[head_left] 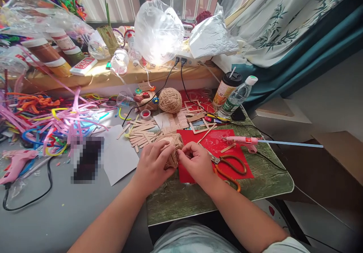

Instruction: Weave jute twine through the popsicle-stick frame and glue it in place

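My left hand is closed around a small twine-wrapped piece, its thumb and fingers lying over the near side. At the piece's right side, my right hand has thumb and forefinger pinched together; whatever is between them is too small to make out. Both hands are above the front edge of a red sheet. Scissors with orange-brown handles lie just right of my right hand. Behind the piece sits a ball of twine, and flat wooden craft sticks are spread to its left.
A pink glue gun with a long glue stick lies at the right, its cord trailing. Behind it stand a water bottle and a lidded cup. Pipe cleaners and another pink glue gun fill the left side.
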### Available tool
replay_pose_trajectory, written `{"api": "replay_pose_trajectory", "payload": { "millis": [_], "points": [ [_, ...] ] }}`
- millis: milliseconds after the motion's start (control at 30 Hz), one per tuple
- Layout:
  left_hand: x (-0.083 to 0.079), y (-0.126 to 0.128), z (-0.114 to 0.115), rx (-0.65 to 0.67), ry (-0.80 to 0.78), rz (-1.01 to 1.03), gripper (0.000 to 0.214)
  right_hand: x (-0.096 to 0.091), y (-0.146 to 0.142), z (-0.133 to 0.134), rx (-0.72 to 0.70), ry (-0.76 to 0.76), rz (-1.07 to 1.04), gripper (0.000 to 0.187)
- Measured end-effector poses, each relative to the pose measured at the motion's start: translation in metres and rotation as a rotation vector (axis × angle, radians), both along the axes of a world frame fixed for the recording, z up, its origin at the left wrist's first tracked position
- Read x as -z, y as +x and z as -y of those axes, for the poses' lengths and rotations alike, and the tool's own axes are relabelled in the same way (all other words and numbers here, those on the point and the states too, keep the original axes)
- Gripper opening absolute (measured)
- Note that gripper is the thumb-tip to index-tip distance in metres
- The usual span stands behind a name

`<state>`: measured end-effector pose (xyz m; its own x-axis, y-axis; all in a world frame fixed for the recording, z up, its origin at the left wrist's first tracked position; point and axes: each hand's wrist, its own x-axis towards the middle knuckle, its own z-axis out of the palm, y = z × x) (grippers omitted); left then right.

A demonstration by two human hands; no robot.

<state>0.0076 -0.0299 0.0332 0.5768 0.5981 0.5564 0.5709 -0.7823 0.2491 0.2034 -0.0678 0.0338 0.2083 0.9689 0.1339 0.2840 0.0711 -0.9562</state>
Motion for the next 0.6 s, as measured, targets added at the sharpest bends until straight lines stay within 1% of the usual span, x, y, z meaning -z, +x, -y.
{"api": "replay_pose_trajectory", "payload": {
  "millis": [167,300,433,533,600],
  "points": [
    [-0.014,-0.001,0.001,-0.014,0.027,-0.11,0.084,0.003,-0.002,0.003,-0.046,0.023,-0.029,0.02],
    [-0.014,0.0,0.002,-0.004,0.031,-0.123,0.085,0.006,-0.001,0.004,-0.076,0.052,-0.01,0.019],
    [-0.009,-0.002,0.0,-0.002,-0.007,-0.083,0.081,0.006,0.002,0.004,-0.105,0.124,0.041,0.014],
    [-0.008,-0.007,-0.004,-0.06,-0.052,0.0,0.08,0.008,0.004,0.005,-0.127,0.2,0.056,0.006],
    [-0.009,-0.011,-0.009,-0.103,-0.091,0.059,0.081,0.01,0.005,0.006,-0.134,0.241,0.062,0.007]
  ]
}}
